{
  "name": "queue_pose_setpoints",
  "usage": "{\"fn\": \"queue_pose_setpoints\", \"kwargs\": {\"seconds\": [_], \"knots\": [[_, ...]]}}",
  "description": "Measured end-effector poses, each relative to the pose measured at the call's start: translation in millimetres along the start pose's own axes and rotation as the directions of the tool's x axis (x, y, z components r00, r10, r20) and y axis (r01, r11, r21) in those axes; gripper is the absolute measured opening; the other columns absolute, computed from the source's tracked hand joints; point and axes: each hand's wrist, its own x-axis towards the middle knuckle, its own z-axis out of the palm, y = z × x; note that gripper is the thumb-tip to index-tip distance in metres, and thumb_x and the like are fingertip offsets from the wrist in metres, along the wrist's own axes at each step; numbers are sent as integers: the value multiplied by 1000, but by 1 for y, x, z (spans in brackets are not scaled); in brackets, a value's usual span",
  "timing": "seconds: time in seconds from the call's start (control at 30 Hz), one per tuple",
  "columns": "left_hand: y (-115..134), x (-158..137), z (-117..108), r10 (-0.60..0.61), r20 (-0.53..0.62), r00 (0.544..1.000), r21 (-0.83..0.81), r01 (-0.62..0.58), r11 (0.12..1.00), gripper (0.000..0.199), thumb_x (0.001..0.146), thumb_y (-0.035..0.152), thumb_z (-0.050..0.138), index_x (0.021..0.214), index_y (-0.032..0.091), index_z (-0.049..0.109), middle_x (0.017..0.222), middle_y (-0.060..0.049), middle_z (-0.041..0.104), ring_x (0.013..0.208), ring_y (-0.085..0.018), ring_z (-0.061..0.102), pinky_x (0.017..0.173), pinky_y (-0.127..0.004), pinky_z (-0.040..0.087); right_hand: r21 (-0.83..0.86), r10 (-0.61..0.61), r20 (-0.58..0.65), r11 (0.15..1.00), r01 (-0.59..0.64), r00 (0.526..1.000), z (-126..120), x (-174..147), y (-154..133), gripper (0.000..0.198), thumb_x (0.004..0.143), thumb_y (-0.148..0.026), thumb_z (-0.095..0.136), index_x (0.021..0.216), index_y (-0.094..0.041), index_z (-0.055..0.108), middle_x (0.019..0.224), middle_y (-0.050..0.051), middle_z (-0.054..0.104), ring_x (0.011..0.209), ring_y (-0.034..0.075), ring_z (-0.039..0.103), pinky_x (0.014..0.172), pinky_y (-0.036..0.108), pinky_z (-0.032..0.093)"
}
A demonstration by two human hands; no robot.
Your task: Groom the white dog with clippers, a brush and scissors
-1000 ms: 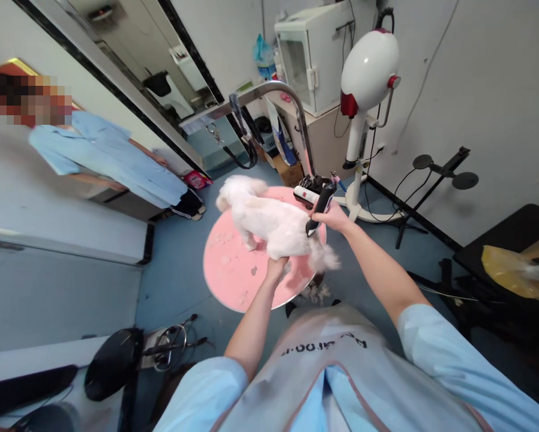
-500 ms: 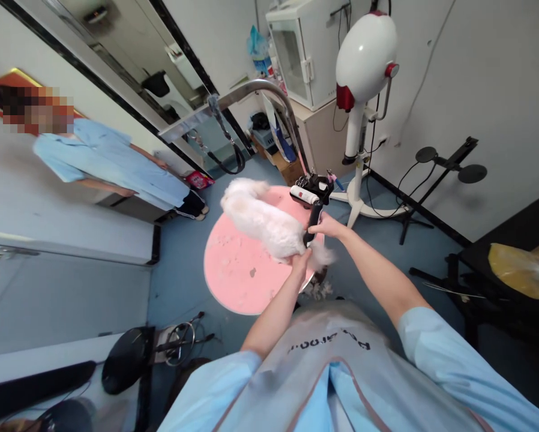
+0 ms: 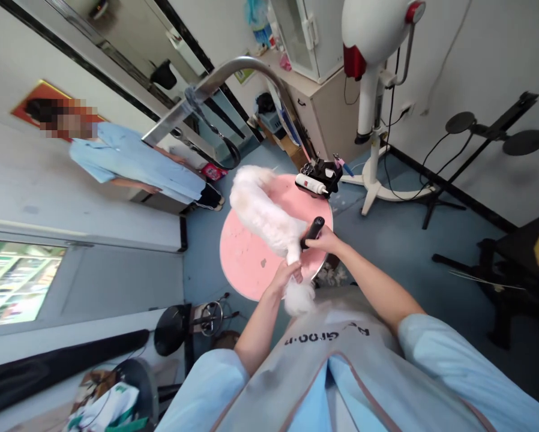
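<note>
Black loop (image 3: 231, 153) hung slack, seemingly off the white dog (image 3: 264, 217) on the pink desk (image 3: 240, 270): a bolt risked a fall. Left hand (image 3: 287, 277) had fingers closed round the tail (image 3: 299, 298); right hand (image 3: 327, 239), fingers wrapped on black clippers (image 3: 313, 231) just beside; a jerk risked a nick.

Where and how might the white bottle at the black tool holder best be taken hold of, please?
The white bottle is probably best held round mid-body, coming from above on the near side. It lies on its side, its narrow nozzle pointing right, so the wider body should give the steadier hold. Scissors and the black tool holder crowd its far side.
</note>
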Motion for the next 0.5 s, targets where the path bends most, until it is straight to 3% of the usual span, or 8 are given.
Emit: {"fn": "queue_pose_setpoints", "kwargs": {"seconds": [0.1,0.2,0.23,0.33,0.4,0.5], "knots": [[12,-6,0,-16,34,999,-23,17,1000,55,52,49,92,69,19,49,40,11,33,37,-6,34,44,-23,26,39,1,-106,999,4,994,2,-20,16,20,58,-23,67,78,-19,69,78,0,71,75,19,65,73,31,52],[19,-8,-1,-28,53,998,4,28,1000,56,54,50,92,70,19,49,41,11,33,38,-6,34,45,-23,29,100,-59,-357,990,101,932,5,-22,16,18,64,-27,66,81,-21,66,85,2,72,84,21,68,82,35,53],[20,-7,-2,-32,60,998,17,31,999,55,54,51,91,71,19,50,41,11,33,38,-6,34,46,-24,30,99,-72,-381,988,118,922,7,-20,15,19,64,-27,66,82,-22,66,87,2,72,86,21,68,84,35,53],[14,1,-9,-19,85,996,107,10,994,50,58,51,88,75,18,54,42,9,38,38,-8,36,47,-25,32,41,-20,-213,999,30,977,14,-21,18,24,58,-22,69,82,-21,68,84,0,73,81,20,67,81,34,53],[6,8,-18,24,95,995,273,-50,961,39,65,47,82,77,17,60,46,4,48,43,-12,44,50,-27,35,19,66,-152,998,-63,986,13,-32,28,24,56,-22,70,79,-20,69,80,-1,73,78,19,66,78,33,53],[-6,18,-39,253,-22,967,608,-188,772,13,70,28,73,72,19,65,64,-5,64,63,-21,59,64,-32,45,97,152,-297,987,-129,943,-3,-63,51,20,58,-29,71,76,-21,66,78,1,73,78,21,68,79,36,55]]}}
